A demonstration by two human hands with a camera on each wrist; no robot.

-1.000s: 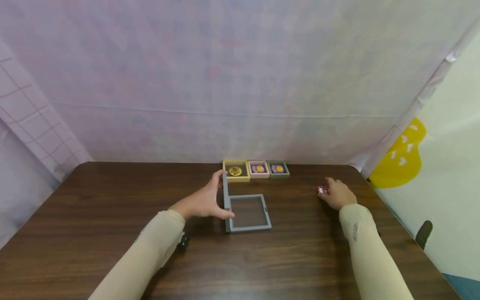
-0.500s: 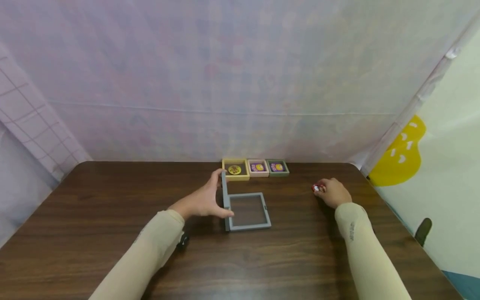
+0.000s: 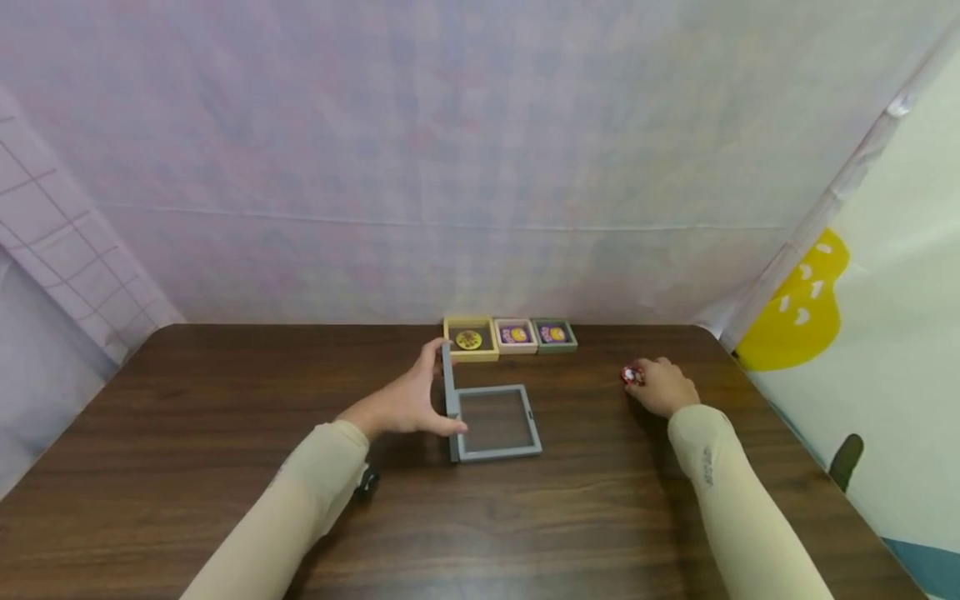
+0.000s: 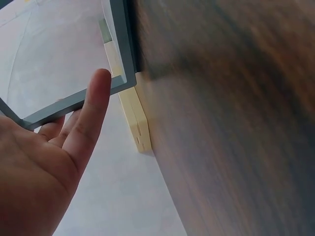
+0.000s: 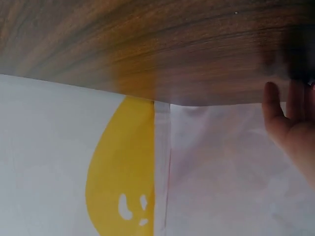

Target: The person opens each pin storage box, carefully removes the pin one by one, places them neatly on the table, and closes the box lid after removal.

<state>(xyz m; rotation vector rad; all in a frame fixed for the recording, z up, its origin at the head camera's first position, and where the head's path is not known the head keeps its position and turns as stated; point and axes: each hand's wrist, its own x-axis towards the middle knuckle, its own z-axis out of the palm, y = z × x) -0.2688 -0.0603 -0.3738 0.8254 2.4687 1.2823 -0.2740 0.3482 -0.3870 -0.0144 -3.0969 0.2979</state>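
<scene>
A grey hinged display frame [image 3: 499,457] with a see-through middle stands opened on the table. One half lies flat and the other rises upright at its left. My left hand [image 3: 405,406] holds the upright half from the left, thumb at the near edge and fingers at the far edge. The left wrist view shows those fingers [image 4: 93,101] along the grey bar. To the right, my right hand [image 3: 663,387] pinches a small red and white round piece [image 3: 628,375] close over the table. In the right wrist view that hand [image 5: 295,118] is only partly in sight.
Along the table's back edge stand three small frames side by side: a yellow one [image 3: 471,357] with a yellow disc, a pink one [image 3: 516,349] and a green one [image 3: 557,348] with purple inserts. Behind the brown table [image 3: 480,533] hangs a pale curtain [image 3: 420,167].
My right hand has shifted a little to the left, carrying the red and white piece with it. My left hand and the grey frame have stayed in place.
</scene>
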